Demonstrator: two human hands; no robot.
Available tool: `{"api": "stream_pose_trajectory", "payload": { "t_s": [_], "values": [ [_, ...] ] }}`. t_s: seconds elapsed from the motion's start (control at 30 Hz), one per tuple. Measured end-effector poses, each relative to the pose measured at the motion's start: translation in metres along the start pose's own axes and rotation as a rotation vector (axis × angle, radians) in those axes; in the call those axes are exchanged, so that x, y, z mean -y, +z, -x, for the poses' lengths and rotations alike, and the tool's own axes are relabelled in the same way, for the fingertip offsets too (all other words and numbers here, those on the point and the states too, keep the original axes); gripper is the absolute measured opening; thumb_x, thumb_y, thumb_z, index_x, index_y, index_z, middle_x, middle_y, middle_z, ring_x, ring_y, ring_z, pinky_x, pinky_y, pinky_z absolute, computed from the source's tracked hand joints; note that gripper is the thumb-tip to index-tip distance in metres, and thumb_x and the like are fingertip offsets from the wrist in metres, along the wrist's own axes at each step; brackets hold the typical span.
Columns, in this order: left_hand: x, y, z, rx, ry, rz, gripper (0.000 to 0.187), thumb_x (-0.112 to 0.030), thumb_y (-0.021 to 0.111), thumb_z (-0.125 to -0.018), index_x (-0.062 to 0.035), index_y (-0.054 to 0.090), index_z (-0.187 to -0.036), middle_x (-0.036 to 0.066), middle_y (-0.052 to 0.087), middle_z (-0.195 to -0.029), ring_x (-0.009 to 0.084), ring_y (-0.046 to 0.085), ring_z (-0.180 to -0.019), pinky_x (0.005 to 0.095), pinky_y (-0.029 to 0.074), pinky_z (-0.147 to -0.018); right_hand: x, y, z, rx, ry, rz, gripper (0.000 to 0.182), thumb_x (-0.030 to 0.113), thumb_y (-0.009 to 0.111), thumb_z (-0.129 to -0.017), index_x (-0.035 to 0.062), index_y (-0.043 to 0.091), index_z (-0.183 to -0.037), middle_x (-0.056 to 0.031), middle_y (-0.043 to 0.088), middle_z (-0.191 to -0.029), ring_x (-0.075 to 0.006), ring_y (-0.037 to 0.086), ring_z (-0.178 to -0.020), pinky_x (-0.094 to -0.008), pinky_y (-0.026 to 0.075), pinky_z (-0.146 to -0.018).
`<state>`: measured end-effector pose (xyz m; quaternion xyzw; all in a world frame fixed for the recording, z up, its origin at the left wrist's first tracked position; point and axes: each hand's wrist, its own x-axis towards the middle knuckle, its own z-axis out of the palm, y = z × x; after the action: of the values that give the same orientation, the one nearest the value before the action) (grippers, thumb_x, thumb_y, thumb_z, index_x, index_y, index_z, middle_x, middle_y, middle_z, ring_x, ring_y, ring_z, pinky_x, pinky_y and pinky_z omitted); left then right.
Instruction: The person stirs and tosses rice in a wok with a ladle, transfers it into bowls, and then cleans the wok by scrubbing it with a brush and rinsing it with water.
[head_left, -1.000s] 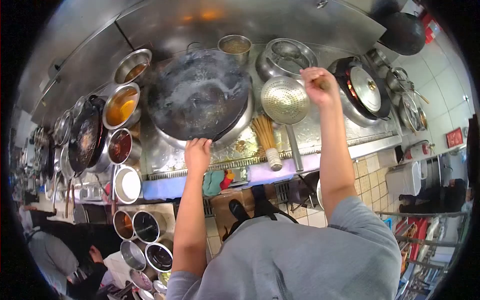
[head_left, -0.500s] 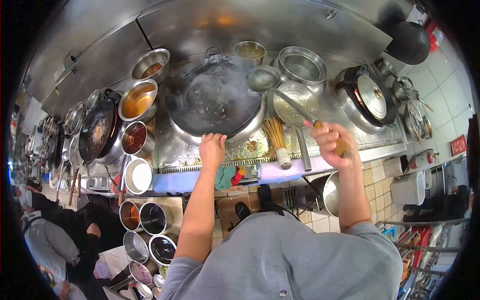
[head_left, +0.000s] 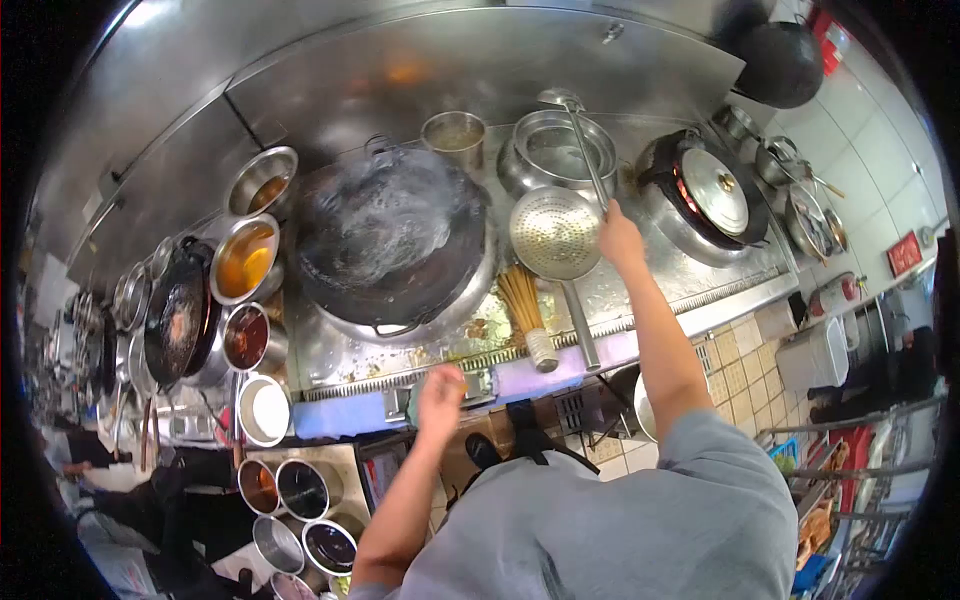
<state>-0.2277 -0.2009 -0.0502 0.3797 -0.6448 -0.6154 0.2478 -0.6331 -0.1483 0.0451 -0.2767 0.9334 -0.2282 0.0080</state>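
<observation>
My right hand (head_left: 622, 238) is closed round the handle of a long metal ladle (head_left: 588, 150), whose bowl lies beyond the back rim of a steel pot of liquid (head_left: 565, 150). My left hand (head_left: 440, 400) is at the stove's front edge, fingers curled; a bit of red shows at them, and a green cloth (head_left: 414, 402) is partly hidden beside it. Behind it, the large black wok (head_left: 400, 290) holds swirling, steaming liquid. A perforated strainer (head_left: 556, 232) lies in front of the pot, next to a bamboo brush (head_left: 522, 300).
A lidded wok (head_left: 712, 190) stands right, with flame or glow at its rim. Bowls of amber liquid (head_left: 245, 258) and red sauce (head_left: 246, 336), a white container (head_left: 264, 410) and another wok (head_left: 180, 315) are left. Several steel pots stand lower left, near another person's dark clothing (head_left: 190, 500).
My right hand has moved forward and left with the ladle, now over the steel pot. My left hand has left the wok's rim and come back to the stove's front edge. Liquid now swirls in the wok.
</observation>
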Motion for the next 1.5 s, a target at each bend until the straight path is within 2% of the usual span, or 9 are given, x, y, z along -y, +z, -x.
{"api": "stream_pose_trajectory", "payload": {
  "t_s": [0.1, 0.2, 0.27, 0.43, 0.6, 0.77, 0.87, 1.17, 1.5],
  "values": [
    [0.012, 0.063, 0.029, 0.687, -0.789, 0.457, 0.033, -0.031, 0.056, -0.091, -0.0094, 0.053, -0.116, 0.006, 0.058, -0.116, 0.0219, 0.055, -0.109, 0.0361, 0.045, -0.087, -0.04, 0.073, -0.098, 0.241, 0.213, -0.463, 0.021, 0.007, 0.048, -0.082, -0.0013, 0.051, -0.102, -0.0235, 0.059, -0.086, -0.0369, 0.058, -0.078, -0.0437, 0.049, -0.07],
    [0.018, 0.134, 0.027, 0.725, -0.903, 0.616, 0.041, -0.034, 0.056, -0.091, -0.0097, 0.048, -0.122, 0.008, 0.054, -0.123, 0.0217, 0.048, -0.119, 0.041, 0.04, -0.096, -0.06, 0.1, -0.156, 0.478, 0.402, -0.931, 0.01, 0.004, 0.044, -0.083, -0.0016, 0.052, -0.081, -0.0149, 0.059, -0.069, -0.0273, 0.059, -0.06, -0.0381, 0.051, -0.058],
    [0.017, 0.18, 0.007, 0.681, -0.935, 0.684, 0.041, -0.036, 0.055, -0.091, -0.0093, 0.048, -0.122, 0.01, 0.052, -0.126, 0.0219, 0.046, -0.12, 0.0419, 0.038, -0.098, -0.021, 0.032, -0.129, 0.675, 0.855, -2.295, 0.01, 0.001, 0.042, -0.083, 0.0026, 0.042, -0.073, -0.004, 0.046, -0.06, -0.0149, 0.049, -0.054, -0.0262, 0.046, -0.049],
    [0.013, 0.239, -0.033, 0.474, -1.063, 1.059, 0.038, -0.039, 0.055, -0.091, -0.0064, 0.048, -0.11, 0.014, 0.051, -0.12, 0.0238, 0.05, -0.112, 0.0429, 0.039, -0.097, -0.005, -0.033, -0.078, 0.716, 0.748, -2.456, 0.011, -0.004, 0.041, -0.08, 0.0021, 0.041, -0.07, -0.0048, 0.046, -0.061, -0.0135, 0.048, -0.054, -0.0235, 0.047, -0.051],
    [-0.032, 0.252, -0.086, 0.315, -0.894, 1.113, 0.019, -0.022, 0.056, -0.091, -0.0072, 0.046, -0.084, 0.001, 0.048, -0.066, 0.01, 0.046, -0.054, 0.0258, 0.043, -0.053, 0.014, -0.094, -0.038, 0.759, 0.765, -2.503, 0.012, -0.006, 0.043, -0.08, 0.0003, 0.041, -0.069, -0.0061, 0.047, -0.07, -0.0133, 0.049, -0.056, -0.0242, 0.05, -0.054],
    [-0.099, 0.188, -0.078, 0.418, -0.766, 0.968, 0.011, -0.012, 0.051, -0.091, -0.0072, 0.047, -0.082, -0.002, 0.047, -0.066, 0.0072, 0.045, -0.054, 0.0237, 0.041, -0.051, 0.047, -0.145, 0.011, 0.784, 0.583, -2.469, 0.007, -0.006, 0.044, -0.084, -0.0058, 0.04, -0.09, -0.0056, 0.045, -0.076, -0.0127, 0.052, -0.062, -0.0247, 0.05, -0.057],
    [-0.13, 0.154, -0.067, 0.441, -0.799, 0.954, 0.009, -0.012, 0.051, -0.091, -0.0068, 0.047, -0.085, -0.002, 0.047, -0.067, 0.0066, 0.045, -0.055, 0.0237, 0.042, -0.052, 0.065, -0.173, 0.043, 0.993, 0.563, -2.561, 0.047, -0.001, 0.046, -0.09, -0.0131, 0.017, -0.125, -0.0068, 0.045, -0.081, -0.0129, 0.053, -0.065, -0.0261, 0.05, -0.059],
    [-0.179, 0.06, -0.063, 0.414, -0.602, 1.413, 0.011, -0.015, 0.052, -0.091, -0.0056, 0.05, -0.085, -0.001, 0.051, -0.066, 0.0094, 0.051, -0.056, 0.0249, 0.046, -0.05, 0.116, -0.166, 0.102, 1.244, 0.5, -2.564, 0.044, 0.003, 0.048, -0.091, -0.0139, 0.023, -0.124, -0.0089, 0.046, -0.085, -0.0122, 0.054, -0.066, -0.0251, 0.048, -0.058],
    [-0.107, -0.006, -0.064, -0.016, -0.527, 1.118, 0.014, -0.016, 0.053, -0.09, -0.0064, 0.046, -0.082, 0.0, 0.052, -0.068, 0.0093, 0.052, -0.055, 0.0244, 0.044, -0.047, 0.076, -0.054, 0.108, 1.495, 0.682, -1.984, 0.037, 0.006, 0.05, -0.091, -0.0109, 0.036, -0.121, -0.0044, 0.049, -0.08, -0.0102, 0.053, -0.062, -0.0225, 0.047, -0.052]
  ]
}}
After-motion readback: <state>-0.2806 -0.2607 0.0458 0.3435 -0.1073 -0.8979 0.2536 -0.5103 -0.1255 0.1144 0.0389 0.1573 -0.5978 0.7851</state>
